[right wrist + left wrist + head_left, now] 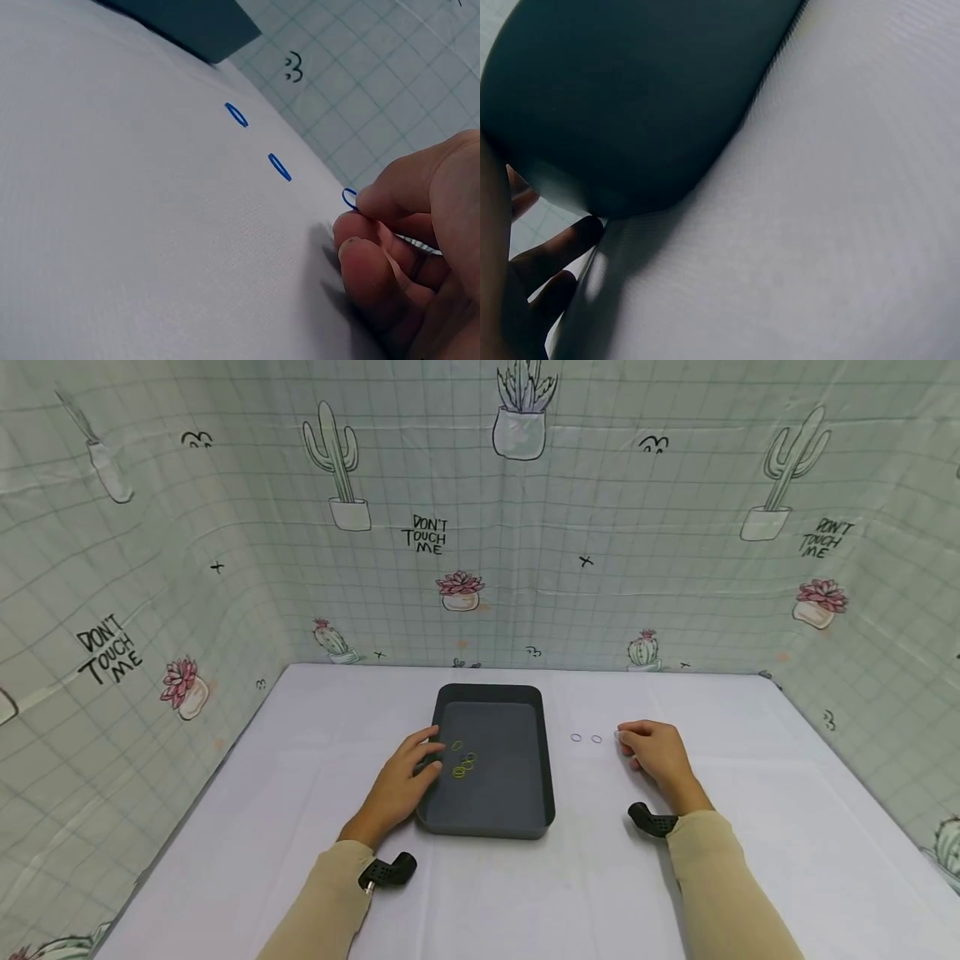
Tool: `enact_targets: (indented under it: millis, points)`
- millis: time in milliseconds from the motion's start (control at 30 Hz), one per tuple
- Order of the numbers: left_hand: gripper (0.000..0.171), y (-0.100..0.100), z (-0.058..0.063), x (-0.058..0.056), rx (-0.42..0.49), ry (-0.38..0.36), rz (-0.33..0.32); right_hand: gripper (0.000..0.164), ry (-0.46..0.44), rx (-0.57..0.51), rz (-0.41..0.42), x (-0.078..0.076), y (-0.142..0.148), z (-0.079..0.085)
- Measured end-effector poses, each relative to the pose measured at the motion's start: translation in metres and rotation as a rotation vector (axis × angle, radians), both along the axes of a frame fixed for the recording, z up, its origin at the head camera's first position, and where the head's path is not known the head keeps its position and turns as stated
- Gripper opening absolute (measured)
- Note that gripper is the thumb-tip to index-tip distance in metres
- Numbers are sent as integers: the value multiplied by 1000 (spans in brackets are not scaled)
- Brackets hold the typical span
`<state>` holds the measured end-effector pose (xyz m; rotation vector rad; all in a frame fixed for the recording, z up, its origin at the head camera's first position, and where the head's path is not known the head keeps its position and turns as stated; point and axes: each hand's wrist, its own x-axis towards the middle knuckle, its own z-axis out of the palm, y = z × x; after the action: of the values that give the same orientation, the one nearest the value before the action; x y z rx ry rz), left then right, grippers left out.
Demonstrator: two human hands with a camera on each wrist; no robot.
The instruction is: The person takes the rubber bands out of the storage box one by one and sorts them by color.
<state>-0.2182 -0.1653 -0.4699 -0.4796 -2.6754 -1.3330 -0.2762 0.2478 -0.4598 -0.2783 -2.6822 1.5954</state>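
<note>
My right hand (658, 755) is just to the right of two small blue rubber bands on the white table. Between its thumb and fingertip it pinches another blue rubber band (349, 198), part of the loop showing past the fingers. The two others, a farther band (236, 115) and a nearer band (279, 167), lie flat in a row. My left hand (401, 785) rests at the left rim of a dark grey tray (517, 806), its fingers spread along the edge. Several yellow rubber bands (459, 772) lie inside the tray, left of its middle.
A white cloth covers the table (592, 893). Behind it and along both sides hangs a pale checked curtain (525, 618) with cactus drawings. Each wrist wears a black camera mount, one on the left (387, 870) and one on the right (652, 820).
</note>
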Motion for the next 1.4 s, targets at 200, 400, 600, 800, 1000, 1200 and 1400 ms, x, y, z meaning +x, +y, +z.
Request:
enact_targets:
  millis: [200, 400, 600, 800, 1000, 1200, 1400]
  points:
    - [36, -1, 0, 0, -2, -12, -2, 30, 5, 42, 15, 1, 0, 1]
    - [35, -3, 3, 1, -11, -9, 14, 29, 20, 101, 33, -3, -3, -3]
    - [35, -5, 5, -2, -14, 3, -1, 26, 35, 178, 37, -5, -7, -5]
    - [34, -5, 9, -4, -23, 11, -4, 26, 69, 224, 44, -3, -8, -2]
    - [34, -5, 10, -4, -18, -1, -5, 24, 87, 272, 55, -3, -10, 0]
    - [35, -3, 7, -2, -14, 5, 0, 24, 84, 269, 54, -3, -10, -1]
    - [34, 2, 2, 3, 5, -1, 16, 25, 60, 278, 53, 0, -8, -1]
